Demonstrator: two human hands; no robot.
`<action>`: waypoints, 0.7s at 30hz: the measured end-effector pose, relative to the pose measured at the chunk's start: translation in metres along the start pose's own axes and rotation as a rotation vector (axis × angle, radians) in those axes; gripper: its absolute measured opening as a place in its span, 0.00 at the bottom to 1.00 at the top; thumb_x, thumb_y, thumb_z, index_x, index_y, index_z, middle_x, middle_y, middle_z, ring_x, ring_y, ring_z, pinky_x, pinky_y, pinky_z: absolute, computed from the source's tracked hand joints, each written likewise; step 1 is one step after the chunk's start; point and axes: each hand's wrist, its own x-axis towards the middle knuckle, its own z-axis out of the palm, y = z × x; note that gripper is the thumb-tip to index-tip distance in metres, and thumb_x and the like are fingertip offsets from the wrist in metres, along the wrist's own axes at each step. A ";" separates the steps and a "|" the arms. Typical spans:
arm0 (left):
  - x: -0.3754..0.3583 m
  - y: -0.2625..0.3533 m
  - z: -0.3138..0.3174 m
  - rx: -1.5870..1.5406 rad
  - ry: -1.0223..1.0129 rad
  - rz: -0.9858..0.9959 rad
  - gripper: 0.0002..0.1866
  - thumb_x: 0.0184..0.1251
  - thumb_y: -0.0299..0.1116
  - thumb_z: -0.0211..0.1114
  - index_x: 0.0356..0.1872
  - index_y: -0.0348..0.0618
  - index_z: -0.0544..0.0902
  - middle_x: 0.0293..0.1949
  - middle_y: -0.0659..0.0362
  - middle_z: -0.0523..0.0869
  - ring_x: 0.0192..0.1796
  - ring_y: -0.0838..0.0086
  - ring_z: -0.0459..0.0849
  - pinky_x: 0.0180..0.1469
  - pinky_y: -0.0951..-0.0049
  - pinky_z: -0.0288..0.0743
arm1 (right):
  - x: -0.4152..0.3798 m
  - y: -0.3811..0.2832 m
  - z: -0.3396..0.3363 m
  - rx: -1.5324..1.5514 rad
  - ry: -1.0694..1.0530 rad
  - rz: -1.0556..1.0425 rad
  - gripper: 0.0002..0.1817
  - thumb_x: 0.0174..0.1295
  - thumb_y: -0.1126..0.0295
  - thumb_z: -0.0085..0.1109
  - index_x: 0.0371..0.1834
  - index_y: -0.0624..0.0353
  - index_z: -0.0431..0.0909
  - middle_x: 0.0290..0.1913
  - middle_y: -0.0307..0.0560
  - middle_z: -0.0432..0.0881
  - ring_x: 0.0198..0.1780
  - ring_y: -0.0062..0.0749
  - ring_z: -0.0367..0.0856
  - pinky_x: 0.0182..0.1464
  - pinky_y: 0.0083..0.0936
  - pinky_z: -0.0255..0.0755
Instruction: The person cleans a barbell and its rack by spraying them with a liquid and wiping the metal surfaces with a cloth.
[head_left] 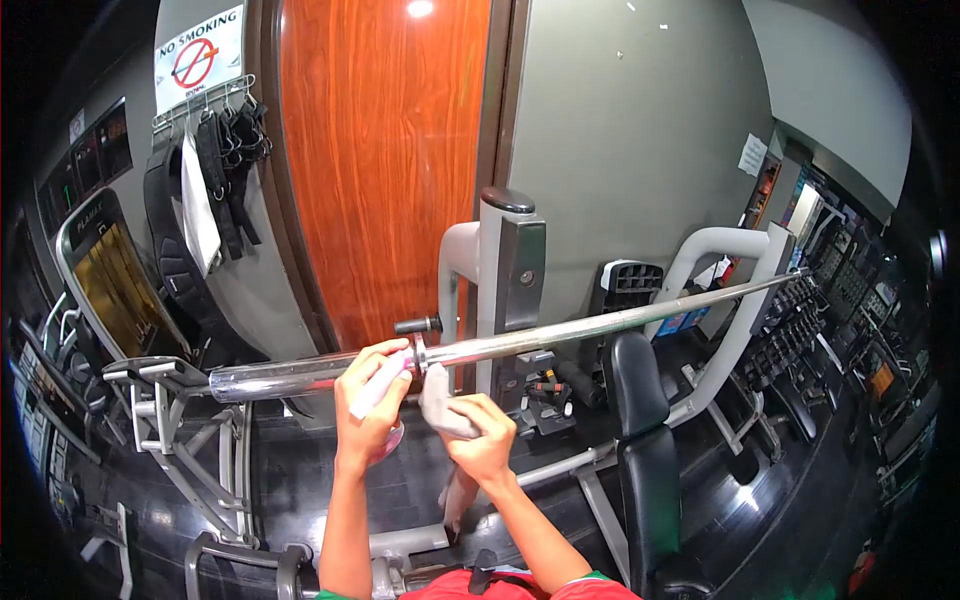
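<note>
A chrome barbell (590,324) lies across the rack, its thick sleeve (265,382) at the left and its collar (420,352) near the middle. My left hand (365,405) is closed at the sleeve just left of the collar, gripping a white and pink object (382,386). What kind of object that is, I cannot make out. Just below the collar, my right hand (482,436) is closed on a folded grey cloth (437,402). The cloth's upper end reaches the underside of the bar by the collar.
A grey rack upright (510,270) with a peg (417,325) stands behind the bar. To the right is a black padded bench (645,470). Dumbbell racks (790,330) line the far right. Straps (225,140) hang at the left beside a wooden door (385,150).
</note>
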 end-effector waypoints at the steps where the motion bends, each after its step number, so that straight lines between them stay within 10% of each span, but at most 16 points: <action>1: 0.000 -0.001 0.000 -0.012 0.006 -0.018 0.05 0.59 0.22 0.67 0.33 0.29 0.83 0.50 0.49 0.88 0.44 0.69 0.86 0.50 0.71 0.78 | 0.001 -0.004 -0.006 0.020 0.034 0.037 0.17 0.43 0.81 0.73 0.40 0.60 0.87 0.38 0.48 0.86 0.40 0.43 0.87 0.44 0.31 0.80; 21: -0.001 -0.013 0.001 0.066 0.031 0.133 0.03 0.58 0.21 0.68 0.31 0.32 0.83 0.50 0.48 0.89 0.44 0.64 0.89 0.47 0.70 0.79 | 0.039 -0.011 0.005 -0.053 0.054 0.083 0.13 0.54 0.79 0.64 0.45 0.65 0.83 0.37 0.54 0.80 0.39 0.52 0.84 0.42 0.36 0.77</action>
